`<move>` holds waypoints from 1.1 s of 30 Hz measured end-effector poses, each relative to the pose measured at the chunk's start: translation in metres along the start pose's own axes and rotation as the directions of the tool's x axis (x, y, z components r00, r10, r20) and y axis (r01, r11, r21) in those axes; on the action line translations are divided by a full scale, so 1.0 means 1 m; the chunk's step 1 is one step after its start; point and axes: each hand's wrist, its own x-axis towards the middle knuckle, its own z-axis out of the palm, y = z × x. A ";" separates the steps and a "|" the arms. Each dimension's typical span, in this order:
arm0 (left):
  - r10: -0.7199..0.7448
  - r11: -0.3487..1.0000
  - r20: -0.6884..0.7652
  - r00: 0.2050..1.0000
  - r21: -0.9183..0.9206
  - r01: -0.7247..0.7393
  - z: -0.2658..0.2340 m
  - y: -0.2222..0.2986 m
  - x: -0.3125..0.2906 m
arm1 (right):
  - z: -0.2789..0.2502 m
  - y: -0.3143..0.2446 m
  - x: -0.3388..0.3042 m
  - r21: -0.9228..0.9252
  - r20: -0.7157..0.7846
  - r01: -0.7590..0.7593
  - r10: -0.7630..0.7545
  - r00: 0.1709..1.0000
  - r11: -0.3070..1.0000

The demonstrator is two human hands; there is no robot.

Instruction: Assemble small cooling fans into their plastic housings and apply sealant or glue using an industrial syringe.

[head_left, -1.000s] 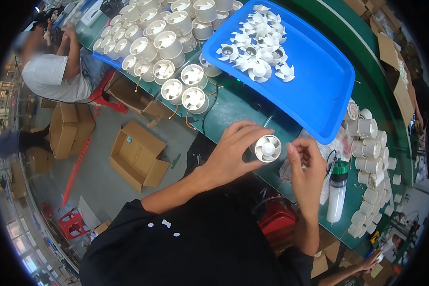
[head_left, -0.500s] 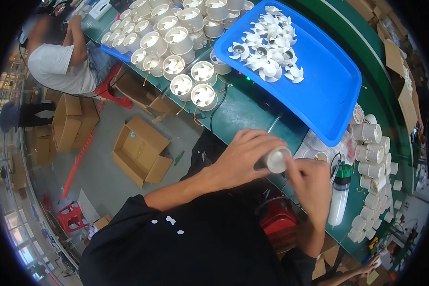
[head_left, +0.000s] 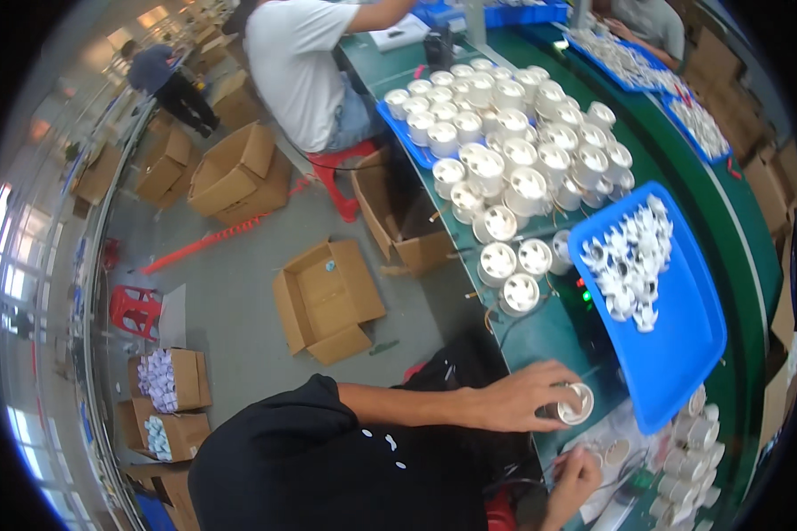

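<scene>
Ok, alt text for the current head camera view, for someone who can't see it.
A person's left hand holds a small white fan at a green table, right hand close by. Beyond are a blue tray of white fan blades and many more white fans.

a loose black top (head_left: 328, 465) with a short sleeve (head_left: 314, 398) and small white marks (head_left: 390, 442), perhaps printed

The round plastic fan cup (head_left: 577, 404) is white. The wide plastic tray (head_left: 682, 345) is blue, the curvy plastic fan blades (head_left: 629, 258) are white, and the long flat table (head_left: 538, 340) is green.
</scene>
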 end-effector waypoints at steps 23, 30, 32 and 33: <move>-0.089 0.958 0.109 0.990 -0.264 0.116 -0.050 -0.009 -0.020 | 0.090 0.052 0.009 -0.148 -0.306 -0.044 -0.004 0.952 0.988; -0.276 0.960 -0.077 0.958 0.020 0.279 -0.176 0.000 -0.030 | 0.094 0.029 0.019 -0.223 -0.471 -0.044 -0.068 0.880 0.974; -0.268 0.955 -0.310 0.912 0.039 0.294 -0.217 -0.008 -0.028 | 0.095 0.031 0.019 -0.202 -0.490 -0.041 -0.065 0.869 0.979; -0.223 0.946 -0.409 0.885 0.128 0.297 -0.238 -0.015 -0.024 | 0.095 0.031 0.019 -0.170 -0.478 -0.032 -0.055 0.876 0.985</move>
